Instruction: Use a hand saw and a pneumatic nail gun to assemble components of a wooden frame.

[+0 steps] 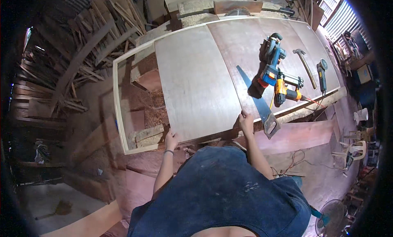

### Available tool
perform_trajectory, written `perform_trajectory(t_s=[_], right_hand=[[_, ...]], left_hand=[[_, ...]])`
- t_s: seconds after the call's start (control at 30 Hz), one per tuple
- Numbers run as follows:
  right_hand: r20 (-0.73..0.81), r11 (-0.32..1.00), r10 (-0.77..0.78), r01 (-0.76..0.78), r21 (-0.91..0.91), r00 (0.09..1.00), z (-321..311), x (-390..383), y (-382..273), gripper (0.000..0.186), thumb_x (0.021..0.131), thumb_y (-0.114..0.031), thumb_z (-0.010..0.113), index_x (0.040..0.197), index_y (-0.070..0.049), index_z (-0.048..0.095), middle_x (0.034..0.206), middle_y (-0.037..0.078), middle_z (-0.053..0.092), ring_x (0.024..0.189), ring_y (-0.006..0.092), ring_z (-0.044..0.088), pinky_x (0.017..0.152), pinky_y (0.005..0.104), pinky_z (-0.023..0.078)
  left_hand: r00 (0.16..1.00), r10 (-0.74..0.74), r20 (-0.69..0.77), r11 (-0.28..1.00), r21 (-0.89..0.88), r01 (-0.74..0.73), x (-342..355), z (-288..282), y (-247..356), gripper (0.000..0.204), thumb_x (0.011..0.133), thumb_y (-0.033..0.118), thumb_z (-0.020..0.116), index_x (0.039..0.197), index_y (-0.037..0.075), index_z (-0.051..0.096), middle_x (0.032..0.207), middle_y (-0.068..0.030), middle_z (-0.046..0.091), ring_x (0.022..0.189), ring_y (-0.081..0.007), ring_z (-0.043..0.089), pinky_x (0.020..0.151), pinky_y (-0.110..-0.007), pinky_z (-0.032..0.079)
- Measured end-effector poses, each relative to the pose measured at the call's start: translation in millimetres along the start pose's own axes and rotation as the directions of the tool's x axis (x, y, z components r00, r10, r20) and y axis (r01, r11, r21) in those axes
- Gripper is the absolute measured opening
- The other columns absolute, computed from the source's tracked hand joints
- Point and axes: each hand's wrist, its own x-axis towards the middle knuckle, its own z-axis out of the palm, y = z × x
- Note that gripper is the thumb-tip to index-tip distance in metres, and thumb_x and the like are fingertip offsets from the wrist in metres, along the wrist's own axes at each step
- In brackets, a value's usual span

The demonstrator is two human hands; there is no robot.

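Observation:
A pale plywood panel (196, 81) lies across a long light wooden frame (117, 102). My left hand (172, 139) grips the panel's near left corner, fingers curled at the edge. At the near right corner, my right hand (246, 123) pinches the same edge where it meets a darker panel (235, 40). A handsaw (258, 104) rests on that darker panel just right of my right hand, its handle past the near edge. Beyond it lie a blue cordless circular saw (273, 63), a yellow nail gun (286, 89), a claw hammer (306, 69) and an angle grinder (322, 77).
Through the frame's uncovered left end, wood blocks (149, 80) and sawdust show below. Scrap lumber (82, 61) piles up at the left. A table saw blade (237, 12) stands behind the frame. Cords (292, 161) trail on the floor near a plastic chair (355, 151).

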Motion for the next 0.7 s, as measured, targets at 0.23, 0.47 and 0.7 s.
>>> perform_trajectory(t_s=[0.23,0.47,0.7], right_hand=[[-0.080,0.988,-0.034,0.021,-0.153,0.996,-3.2,-14.7,-11.9,0.028,0.079,-0.017,0.064,0.103,-0.003,0.065,0.090,0.023,0.059,0.086,0.0393,0.058,0.078,0.0463,0.047],[-0.144,0.987,-0.119,0.102,-0.124,0.982,3.2,-18.1,-10.9,0.027,0.081,-0.016,0.062,0.105,-0.004,0.063,0.103,0.018,0.060,0.094,0.0351,0.059,0.080,0.0415,0.048],[-0.165,0.972,-0.184,0.154,-0.177,0.969,6.2,-34.0,-9.6,0.025,0.078,-0.014,0.065,0.102,-0.007,0.064,0.111,0.014,0.057,0.101,0.0325,0.056,0.083,0.0409,0.048]], left_hand=[[0.998,-0.051,-0.029,0.980,0.191,0.055,6.6,3.0,-1.2,0.040,0.078,0.014,0.059,0.116,-0.001,0.056,0.107,-0.0214,0.064,0.102,-0.0356,0.060,0.089,-0.040,0.046],[0.989,-0.064,0.131,0.979,0.200,0.036,27.2,-2.8,3.1,0.030,0.074,0.014,0.060,0.100,0.000,0.062,0.100,-0.0234,0.065,0.097,-0.0372,0.061,0.083,-0.044,0.048],[0.999,0.009,0.036,0.981,0.194,-0.016,21.0,8.5,3.4,0.027,0.074,0.013,0.058,0.095,-0.004,0.060,0.095,-0.0263,0.063,0.096,-0.0410,0.060,0.083,-0.045,0.046]])
